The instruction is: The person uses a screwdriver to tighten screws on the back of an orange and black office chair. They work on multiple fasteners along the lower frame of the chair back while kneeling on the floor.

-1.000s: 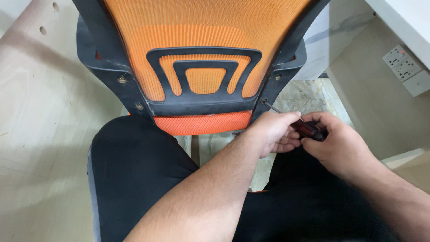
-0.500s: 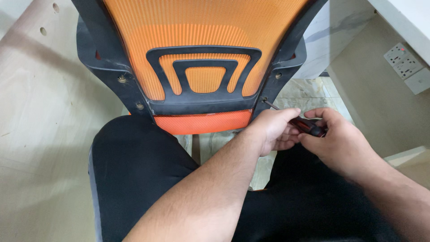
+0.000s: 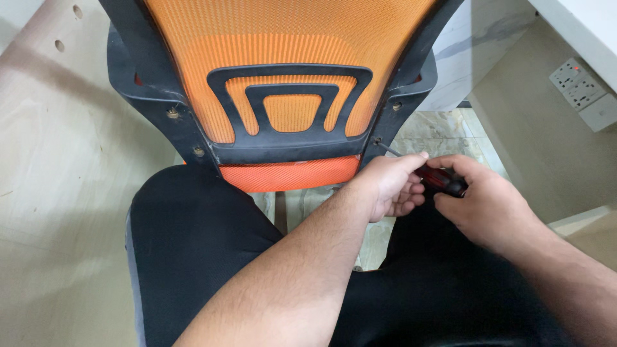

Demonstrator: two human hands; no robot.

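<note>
The person holds a screwdriver (image 3: 439,180) with both hands, a little right of the middle of the view. Its handle is red and black, and the thin metal shaft goes up toward 10 o'clock to a screw hole (image 3: 376,140) in the black plastic frame (image 3: 411,77) of an office chair backrest (image 3: 292,48). The tip is at the hole or just beside it (I cannot tell whether it sits inside the screw).

The left hand (image 3: 389,186) comes from 7 o'clock, with its forearm across the lower middle of the picture. Its grip is pressed together, with the fingers curled and the thumb and first finger pinching the front of the screwdriver where shaft and handle meet. The right hand (image 3: 488,202) comes from 4 o'clock, and its fingers are closed around the rear part of the handle.

The backrest has orange mesh and a black lumbar support (image 3: 289,112) with nested shapes, at 12 o'clock from the hands. On the left side of the frame, at 9 o'clock, two more screws (image 3: 172,113) are visible. The person's legs in dark trousers (image 3: 193,250) lie under the arms. At 2 o'clock a white wall socket (image 3: 581,83) sits on a beige wall, and a marble-pattern floor (image 3: 443,128) shows behind the hands.
</note>
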